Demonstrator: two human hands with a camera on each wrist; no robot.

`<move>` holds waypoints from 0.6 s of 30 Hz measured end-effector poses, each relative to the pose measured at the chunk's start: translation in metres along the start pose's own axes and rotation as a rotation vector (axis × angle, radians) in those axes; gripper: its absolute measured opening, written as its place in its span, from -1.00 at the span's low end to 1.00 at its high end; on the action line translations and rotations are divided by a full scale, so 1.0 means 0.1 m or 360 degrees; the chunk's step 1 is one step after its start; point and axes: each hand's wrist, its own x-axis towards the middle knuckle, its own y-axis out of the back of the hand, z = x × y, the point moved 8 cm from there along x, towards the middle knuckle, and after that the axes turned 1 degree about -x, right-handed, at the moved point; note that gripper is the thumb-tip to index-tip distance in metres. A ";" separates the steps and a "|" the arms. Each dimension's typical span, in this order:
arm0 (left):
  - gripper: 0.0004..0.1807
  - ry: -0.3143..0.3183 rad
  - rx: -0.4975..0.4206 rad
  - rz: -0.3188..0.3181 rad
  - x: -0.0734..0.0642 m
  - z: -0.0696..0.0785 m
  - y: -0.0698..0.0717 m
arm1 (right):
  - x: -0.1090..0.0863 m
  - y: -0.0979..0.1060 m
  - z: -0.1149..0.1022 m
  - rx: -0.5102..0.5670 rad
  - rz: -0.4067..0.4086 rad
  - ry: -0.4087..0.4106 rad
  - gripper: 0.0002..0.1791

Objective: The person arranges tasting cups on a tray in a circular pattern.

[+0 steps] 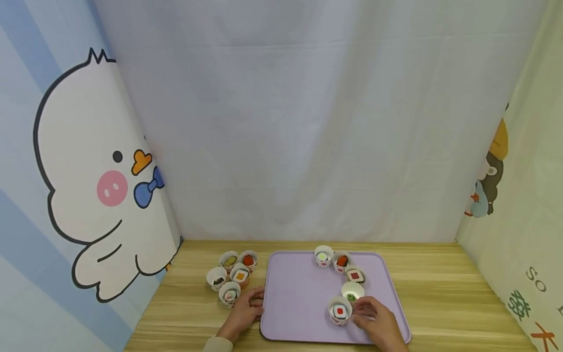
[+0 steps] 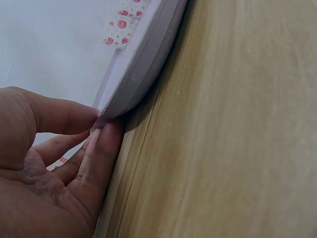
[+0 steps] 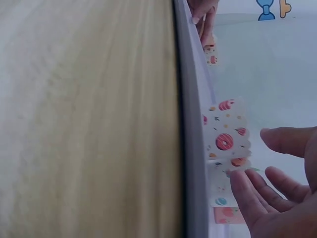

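R hand [image 1: 374,320], fingers apart, is just R of paper cup [image 1: 338,321] w/ red-centred white piece [image 1: 339,311] on lilac tray [image 1: 294,298], contact unclear; L hand [image 1: 244,310], farther off, pinches tray's L rim.

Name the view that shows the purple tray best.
The head view: the purple tray shows nearly its whole outline there. The left wrist view shows only part of it, pinched by the left hand; the right wrist view, only one side.

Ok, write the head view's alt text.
Someone's left hand grips a lilac tray by its edge; the right hand is beside the nearest of its five cups. Five more cups stand left of the tray on a wooden table.
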 end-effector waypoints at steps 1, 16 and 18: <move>-0.35 0.0000 0.0000 0.0003 0.00 0.00 0.00 | 0.00 0.03 -0.02 -0.0004 0.0009 0.0006 -0.59; -0.35 0.0005 -0.0007 0.0010 0.03 -0.05 0.01 | 0.06 0.51 -0.22 -0.0073 0.0089 0.0131 -0.55; -0.35 0.0013 -0.0011 0.0007 0.04 -0.06 0.01 | 0.08 0.58 -0.20 -0.0128 0.0092 0.0128 -0.52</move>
